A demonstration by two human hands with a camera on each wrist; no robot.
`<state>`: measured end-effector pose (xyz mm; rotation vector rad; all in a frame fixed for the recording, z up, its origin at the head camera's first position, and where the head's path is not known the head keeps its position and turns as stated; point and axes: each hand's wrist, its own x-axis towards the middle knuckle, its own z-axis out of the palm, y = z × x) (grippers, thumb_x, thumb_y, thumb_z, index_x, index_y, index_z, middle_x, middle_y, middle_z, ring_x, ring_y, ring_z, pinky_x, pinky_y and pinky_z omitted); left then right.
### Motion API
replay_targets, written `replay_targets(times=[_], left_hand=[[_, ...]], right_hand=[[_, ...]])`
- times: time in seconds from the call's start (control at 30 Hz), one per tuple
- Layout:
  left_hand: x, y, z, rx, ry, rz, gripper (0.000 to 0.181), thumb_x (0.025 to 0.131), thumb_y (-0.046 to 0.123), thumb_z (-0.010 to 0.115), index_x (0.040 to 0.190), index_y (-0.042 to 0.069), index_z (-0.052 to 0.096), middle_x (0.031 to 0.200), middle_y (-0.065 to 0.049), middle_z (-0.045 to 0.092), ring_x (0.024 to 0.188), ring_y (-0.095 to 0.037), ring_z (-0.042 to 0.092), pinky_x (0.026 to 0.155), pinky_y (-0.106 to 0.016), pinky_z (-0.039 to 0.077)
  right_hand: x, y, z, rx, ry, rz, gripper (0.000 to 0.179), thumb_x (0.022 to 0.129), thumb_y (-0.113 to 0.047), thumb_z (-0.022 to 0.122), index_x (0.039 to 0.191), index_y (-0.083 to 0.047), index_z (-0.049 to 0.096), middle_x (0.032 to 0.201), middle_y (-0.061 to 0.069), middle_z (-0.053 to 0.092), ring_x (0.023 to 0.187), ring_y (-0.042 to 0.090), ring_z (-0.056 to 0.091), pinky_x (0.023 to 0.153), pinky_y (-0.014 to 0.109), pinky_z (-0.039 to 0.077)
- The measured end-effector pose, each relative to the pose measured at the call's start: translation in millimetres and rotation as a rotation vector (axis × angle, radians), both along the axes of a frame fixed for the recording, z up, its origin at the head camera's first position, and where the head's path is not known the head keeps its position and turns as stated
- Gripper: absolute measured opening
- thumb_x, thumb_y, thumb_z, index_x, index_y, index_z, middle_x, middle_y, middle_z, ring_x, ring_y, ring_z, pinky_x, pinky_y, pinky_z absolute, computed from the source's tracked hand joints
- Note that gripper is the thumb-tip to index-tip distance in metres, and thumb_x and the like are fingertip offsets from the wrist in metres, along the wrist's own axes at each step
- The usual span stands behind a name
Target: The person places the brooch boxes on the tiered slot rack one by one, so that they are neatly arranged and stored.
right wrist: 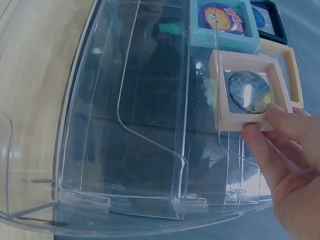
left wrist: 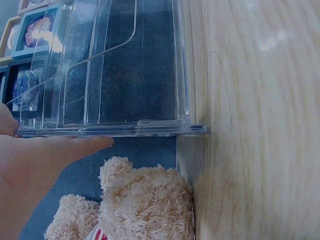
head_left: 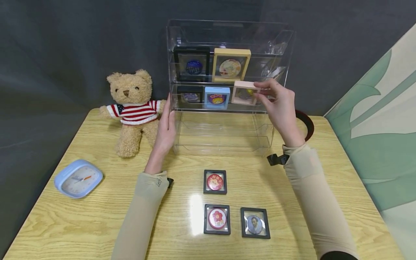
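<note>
My right hand [head_left: 277,104] pinches a pale pink display frame [head_left: 245,93] with a round badge inside, at the right of the clear rack's middle tier. With fingers extended, my left hand [head_left: 167,128] rests against the left side of the clear acrylic rack [head_left: 224,141]. On that same tier stand a light blue frame [head_left: 217,96] and a dark frame [head_left: 190,95]. The tier above holds a black frame [head_left: 192,65] with a blue badge and a yellow frame [head_left: 231,65]. In the right wrist view, thumb and fingers grip the edge of the pink frame [right wrist: 227,120].
Three black-edged badge frames lie on the table: a red one [head_left: 215,182], a flower one [head_left: 217,219] and a portrait one [head_left: 255,223]. A teddy bear [head_left: 131,115] sits left of the rack, a blue clock [head_left: 79,178] nearer. A dark red curved object [head_left: 307,124] shows behind my right wrist.
</note>
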<state>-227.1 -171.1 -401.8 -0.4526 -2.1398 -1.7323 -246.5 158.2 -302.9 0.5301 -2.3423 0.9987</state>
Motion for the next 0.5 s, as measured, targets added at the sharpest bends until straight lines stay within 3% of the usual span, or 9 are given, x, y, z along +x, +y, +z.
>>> replay_targets(times=[0.17,0.2,0.33,0.5], left_hand=[[0.5,0.3,0.5,0.001,-0.01,0.0,0.056,0.119,0.013,0.025,0.173,0.008,0.011,0.178,-0.009,0.011,0.162,-0.021,0.013,0.13,-0.031,0.014],[-2.4,-0.5,-3.6,-0.001,-0.004,0.001,0.056,0.119,0.015,0.025,0.173,0.009,0.011,0.178,-0.008,0.011,0.162,-0.02,0.012,0.13,-0.031,0.014],[-2.3,0.5,-2.9,0.008,-0.012,-0.006,0.056,0.119,0.011,0.025,0.173,0.008,0.009,0.178,-0.009,0.01,0.163,-0.023,0.011,0.13,-0.032,0.013],[-3.2,0.3,-3.9,0.012,-0.008,-0.007,0.056,0.119,0.012,0.025,0.173,0.009,0.011,0.178,-0.008,0.011,0.162,-0.021,0.013,0.13,-0.03,0.014]], right_hand=[[-2.8,-3,-3.9,0.066,-0.03,0.002,0.019,0.102,-0.004,0.072,0.121,-0.002,0.075,0.121,0.012,0.077,0.107,0.029,0.076,0.085,0.037,0.064],[-3.2,-3,-5.4,0.075,-0.033,0.003,0.019,0.102,-0.004,0.072,0.121,-0.002,0.075,0.12,0.013,0.077,0.107,0.029,0.076,0.085,0.04,0.064],[-3.1,-4,-10.3,0.083,-0.029,0.006,0.019,0.103,-0.006,0.072,0.121,-0.002,0.074,0.117,0.013,0.078,0.107,0.028,0.077,0.081,0.033,0.064],[-3.1,-6,-13.4,0.06,-0.054,0.029,0.018,0.104,-0.007,0.071,0.121,-0.002,0.071,0.123,0.012,0.076,0.112,0.028,0.075,0.087,0.045,0.064]])
